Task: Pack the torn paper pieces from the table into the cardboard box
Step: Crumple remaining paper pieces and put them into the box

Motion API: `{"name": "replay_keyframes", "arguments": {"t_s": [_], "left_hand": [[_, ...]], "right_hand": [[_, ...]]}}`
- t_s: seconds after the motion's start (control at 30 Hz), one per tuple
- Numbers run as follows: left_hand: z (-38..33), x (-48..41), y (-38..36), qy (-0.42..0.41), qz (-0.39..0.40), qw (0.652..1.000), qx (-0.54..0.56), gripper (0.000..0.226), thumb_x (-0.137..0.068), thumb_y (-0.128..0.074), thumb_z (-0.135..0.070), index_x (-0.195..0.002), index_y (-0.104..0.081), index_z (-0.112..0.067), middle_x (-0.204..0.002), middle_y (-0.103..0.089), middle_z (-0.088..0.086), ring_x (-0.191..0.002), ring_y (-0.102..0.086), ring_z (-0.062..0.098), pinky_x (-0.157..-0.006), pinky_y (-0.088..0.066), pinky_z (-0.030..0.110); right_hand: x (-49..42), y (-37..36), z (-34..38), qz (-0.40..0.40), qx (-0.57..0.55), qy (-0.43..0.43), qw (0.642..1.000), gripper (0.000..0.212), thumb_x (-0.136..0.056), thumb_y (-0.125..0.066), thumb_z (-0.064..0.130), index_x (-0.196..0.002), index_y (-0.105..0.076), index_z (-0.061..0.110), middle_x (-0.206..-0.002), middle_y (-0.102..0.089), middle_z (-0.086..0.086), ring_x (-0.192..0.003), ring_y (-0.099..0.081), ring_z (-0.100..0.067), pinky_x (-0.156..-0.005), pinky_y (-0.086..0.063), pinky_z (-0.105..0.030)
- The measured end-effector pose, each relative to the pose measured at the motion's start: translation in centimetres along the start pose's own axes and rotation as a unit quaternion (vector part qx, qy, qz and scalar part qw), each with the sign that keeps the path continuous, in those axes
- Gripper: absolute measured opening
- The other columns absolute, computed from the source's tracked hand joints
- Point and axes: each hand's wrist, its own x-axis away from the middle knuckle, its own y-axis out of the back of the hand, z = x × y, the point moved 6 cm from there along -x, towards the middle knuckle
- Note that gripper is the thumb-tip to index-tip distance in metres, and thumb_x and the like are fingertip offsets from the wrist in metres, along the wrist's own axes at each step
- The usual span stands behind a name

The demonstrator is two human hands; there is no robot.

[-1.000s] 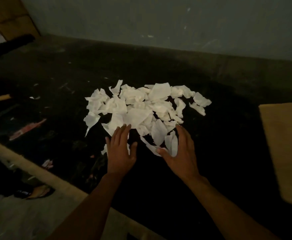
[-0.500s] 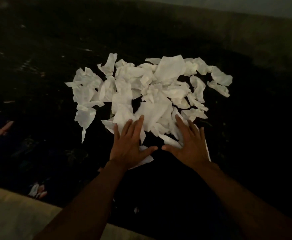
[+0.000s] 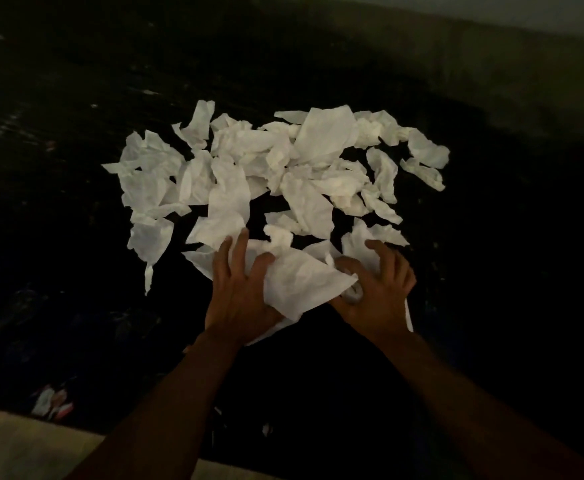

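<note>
Head view:
- Paper point(image 3: 283, 174) is loose white heap, mid table point(image 3: 75, 98), well within your reach. Box not in view.
- Your left hand point(image 3: 242, 296) lies on near edge of heap, fingers spread and fairly straight, pressing scraps down, likely so they don't slide away.
- Your right hand point(image 3: 377, 289) has fingers curled, clawing scraps into palm.
- Big piece point(image 3: 304, 285) is bunched up between both hands, overlapping your left thumb.
- Judgement: you're raking near scraps together for first two-handed scoop; packing barely begun.

Head view only, facing steeply down, close over table point(image 3: 498, 265)
</note>
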Motion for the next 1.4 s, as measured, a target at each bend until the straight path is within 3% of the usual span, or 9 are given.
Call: {"name": "replay_keyframes", "arguments": {"t_s": [0.33, 0.53, 0.67, 0.73, 0.8, 0.9, 1.03, 1.27, 1.4], "left_hand": [[-0.6, 1.0, 2.0, -0.073, -0.036, 0.979, 0.186, 0.055, -0.065, -0.060, -0.039, -0.113, -0.052, -0.013, -0.134, -0.041, 0.015, -0.127, -0.036, 0.032, -0.103, -0.026, 0.062], [-0.7, -0.1, 4.1, 0.004, -0.146, 0.975, 0.168, 0.065, -0.079, -0.054, -0.055, -0.123, -0.056, -0.008, -0.140, -0.040, 0.018, -0.133, -0.031, 0.028, -0.109, -0.023, 0.058], [-1.0, -1.8, 0.5, 0.076, -0.006, 0.996, 0.046, 0.105, -0.066, -0.049, -0.086, -0.151, -0.016, -0.033, -0.158, 0.005, 0.018, -0.143, 0.006, 0.044, -0.109, -0.006, 0.063], [-0.8, -2.1, -1.4, 0.074, 0.061, 0.995, -0.004, 0.099, -0.070, -0.041, -0.086, -0.150, -0.007, -0.039, -0.159, 0.003, 0.016, -0.143, 0.007, 0.043, -0.111, -0.007, 0.064], [-0.6, -2.1, -1.9, 0.057, 0.068, 0.996, -0.014, 0.084, -0.078, -0.043, -0.078, -0.148, -0.024, -0.036, -0.155, -0.020, 0.016, -0.143, -0.009, 0.041, -0.113, -0.015, 0.060], [-0.7, -2.5, -2.2, -0.010, 0.033, 0.999, 0.039, 0.053, -0.085, -0.055, -0.053, -0.124, -0.057, -0.017, -0.129, -0.052, 0.016, -0.129, -0.039, 0.037, -0.105, -0.033, 0.054], [-1.2, -2.2, -1.8, -0.059, -0.021, 0.992, 0.107, 0.031, -0.084, -0.057, -0.028, -0.096, -0.062, -0.001, -0.098, -0.060, 0.016, -0.099, -0.051, 0.029, -0.086, -0.043, 0.041], [-0.1, -1.3, -0.1, 0.049, -0.076, 0.976, 0.201, 0.027, -0.077, -0.051, -0.021, -0.103, -0.043, -0.015, -0.112, -0.053, 0.015, -0.096, -0.053, 0.027, -0.077, -0.047, 0.030], [-0.1, -1.0, 0.5, 0.034, -0.100, 0.978, 0.180, 0.040, -0.076, -0.049, -0.012, -0.115, -0.049, -0.018, -0.115, -0.062, 0.014, -0.101, -0.053, 0.022, -0.084, -0.044, 0.027]], "right_hand": [[0.0, 3.6, -0.6, -0.035, -0.133, 0.031, 0.990, 0.054, -0.072, -0.051, 0.040, -0.120, -0.050, 0.016, -0.132, -0.040, -0.011, -0.123, -0.038, -0.026, -0.094, -0.037, -0.053], [-2.1, 2.5, -0.4, 0.003, -0.092, -0.050, 0.995, 0.102, -0.067, -0.051, 0.082, -0.150, -0.020, 0.031, -0.158, -0.008, -0.008, -0.145, -0.009, -0.026, -0.114, -0.013, -0.053], [-2.2, -0.9, -0.4, 0.090, 0.001, -0.018, 0.996, 0.126, -0.053, -0.046, 0.096, -0.152, 0.001, 0.033, -0.159, 0.009, -0.016, -0.147, 0.006, -0.035, -0.114, -0.004, -0.060], [-2.5, -2.0, -0.7, 0.122, 0.025, 0.001, 0.992, 0.127, -0.054, -0.041, 0.097, -0.152, 0.006, 0.032, -0.160, 0.006, -0.013, -0.147, 0.002, -0.033, -0.115, -0.004, -0.058], [-2.8, -2.5, -1.0, 0.130, 0.022, 0.017, 0.991, 0.126, -0.057, -0.043, 0.095, -0.152, 0.001, 0.025, -0.161, -0.008, -0.007, -0.147, -0.007, -0.028, -0.117, -0.007, -0.053], [-3.4, -2.6, -0.9, 0.085, -0.023, 0.062, 0.994, 0.113, -0.063, -0.055, 0.085, -0.146, -0.030, 0.013, -0.146, -0.041, -0.008, -0.136, -0.034, -0.025, -0.115, -0.024, -0.044], [-3.5, -2.6, -0.1, 0.002, -0.095, 0.118, 0.988, 0.065, -0.075, -0.067, 0.059, -0.114, -0.063, 0.007, -0.108, -0.063, -0.009, -0.100, -0.049, -0.018, -0.089, -0.042, -0.030], [-2.7, -2.6, -0.6, 0.031, -0.152, 0.099, 0.983, 0.028, -0.085, -0.059, 0.036, -0.086, -0.062, 0.008, -0.097, -0.060, -0.005, -0.076, -0.054, -0.008, -0.066, -0.041, -0.014], [-2.6, -1.6, -1.6, 0.043, -0.190, 0.030, 0.980, 0.018, -0.084, -0.066, 0.024, -0.094, -0.051, 0.021, -0.081, -0.060, 0.002, -0.071, -0.060, -0.013, -0.064, -0.052, -0.033]]}}
